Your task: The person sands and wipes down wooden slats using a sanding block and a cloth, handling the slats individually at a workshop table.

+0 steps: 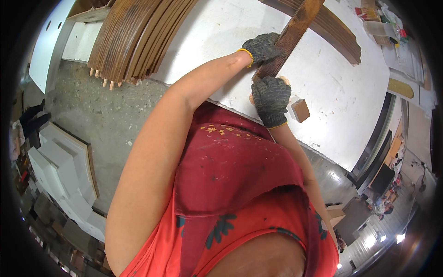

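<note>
A long dark-brown stained wooden slat (291,38) lies slantwise over the white tabletop (217,34), its near end toward me. My left hand (264,48), in a dark grey knit glove with a yellow cuff, is closed round the slat's left edge. At the slat's near end is my right hand (271,99), gloved the same way, with its fingers curled. A thin tan piece (285,80) pokes out from under these fingers; whether it is paper or cloth I cannot tell. Just right of that hand stands a small block (301,111) with a brown face and a pale side.
Several brown slats with round dowel ends form a stack (138,39) at the far left. More brown slats (334,34) lie across the table at the far right. Clutter and a clear container (380,28) sit at the right corner. White panels (60,168) stand on the floor to the left.
</note>
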A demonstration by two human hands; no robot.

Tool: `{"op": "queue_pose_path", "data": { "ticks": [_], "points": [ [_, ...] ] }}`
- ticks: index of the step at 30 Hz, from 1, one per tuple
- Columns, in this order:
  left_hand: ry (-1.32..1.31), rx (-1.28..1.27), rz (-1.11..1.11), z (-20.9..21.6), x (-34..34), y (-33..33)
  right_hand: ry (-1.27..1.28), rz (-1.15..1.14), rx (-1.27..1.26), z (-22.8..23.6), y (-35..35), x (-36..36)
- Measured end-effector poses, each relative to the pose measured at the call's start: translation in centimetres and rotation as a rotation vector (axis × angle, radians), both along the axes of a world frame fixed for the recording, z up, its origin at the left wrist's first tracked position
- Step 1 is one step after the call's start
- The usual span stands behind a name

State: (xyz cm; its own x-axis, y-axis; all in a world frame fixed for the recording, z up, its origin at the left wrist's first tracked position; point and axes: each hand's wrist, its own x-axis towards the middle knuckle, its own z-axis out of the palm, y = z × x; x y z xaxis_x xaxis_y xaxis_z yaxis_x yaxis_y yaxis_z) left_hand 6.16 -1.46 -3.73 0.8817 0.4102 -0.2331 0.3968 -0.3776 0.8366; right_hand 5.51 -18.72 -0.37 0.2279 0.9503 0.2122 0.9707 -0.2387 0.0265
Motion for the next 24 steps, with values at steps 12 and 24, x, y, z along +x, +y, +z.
{"op": "queue_pose_path", "data": {
  "ticks": [12,24],
  "points": [
    [-0.024,-0.058,-0.008,0.5,-0.2,0.3,0.162,-0.110,0.063,0.8,0.4,2.2],
    [-0.011,0.011,-0.011,0.0,-0.1,0.3,0.015,-0.050,-0.206,0.8,1.0,-0.9]
  ]
}}
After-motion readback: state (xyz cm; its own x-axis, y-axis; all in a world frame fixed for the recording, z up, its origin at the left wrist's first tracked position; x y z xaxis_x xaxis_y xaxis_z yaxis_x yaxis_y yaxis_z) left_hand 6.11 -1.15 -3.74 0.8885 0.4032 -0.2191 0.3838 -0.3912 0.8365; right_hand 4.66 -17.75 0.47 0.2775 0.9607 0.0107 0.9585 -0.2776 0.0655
